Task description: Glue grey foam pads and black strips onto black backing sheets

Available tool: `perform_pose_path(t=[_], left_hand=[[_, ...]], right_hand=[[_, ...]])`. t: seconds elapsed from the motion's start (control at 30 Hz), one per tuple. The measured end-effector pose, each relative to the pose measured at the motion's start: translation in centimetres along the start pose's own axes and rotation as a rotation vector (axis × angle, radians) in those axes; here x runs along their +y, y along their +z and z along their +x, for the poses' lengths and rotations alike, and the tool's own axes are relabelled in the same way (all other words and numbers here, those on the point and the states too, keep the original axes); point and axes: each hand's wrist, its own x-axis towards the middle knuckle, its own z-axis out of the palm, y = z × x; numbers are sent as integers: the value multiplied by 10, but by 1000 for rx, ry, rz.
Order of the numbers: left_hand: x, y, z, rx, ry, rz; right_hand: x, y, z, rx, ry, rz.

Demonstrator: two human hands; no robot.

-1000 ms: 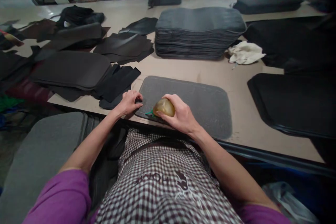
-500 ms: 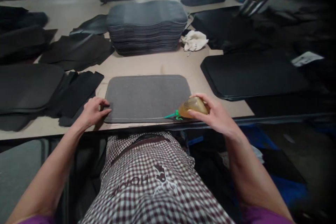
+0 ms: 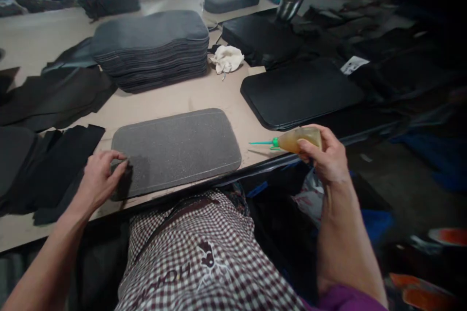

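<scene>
Though sideways, bottle [image 3: 292, 140] within right grip [image 3: 328, 156]

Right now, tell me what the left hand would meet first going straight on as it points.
Likely the grey panel: the left hand has its fingertips over the panel's left end, though whether they touch it is unclear.

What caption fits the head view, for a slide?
Right hand holding a green-nozzled bottle beside a flat grey panel; left hand at the panel's left end.
</scene>
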Motion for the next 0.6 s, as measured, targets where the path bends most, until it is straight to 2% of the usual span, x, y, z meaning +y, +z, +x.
perform_pose_path(t=[0.07,0.13,0.2,0.27,0.33,0.4,0.5,0.6], left_hand=[[37,8,17,48,148,-112],[68,20,32,30,234,-138],[87,33,43,-22,271,-94],[93,43,49,-68,280,-49],[91,50,50,-97,277,-29],[87,53,49,-100,272,-16],[84,54,47,-90,267,-5],[86,54,47,-86,264,-23]], right_hand=[[4,24,5,49,-17,60],[7,51,13,40,-36,80],[10,73,23,17,-77,49],[12,84,29,31,-148,-37],[15,83,32,55,-207,-131],[18,74,30,57,-205,-160],[19,56,21,8,-113,-93],[19,43,11,-104,-11,-17]])
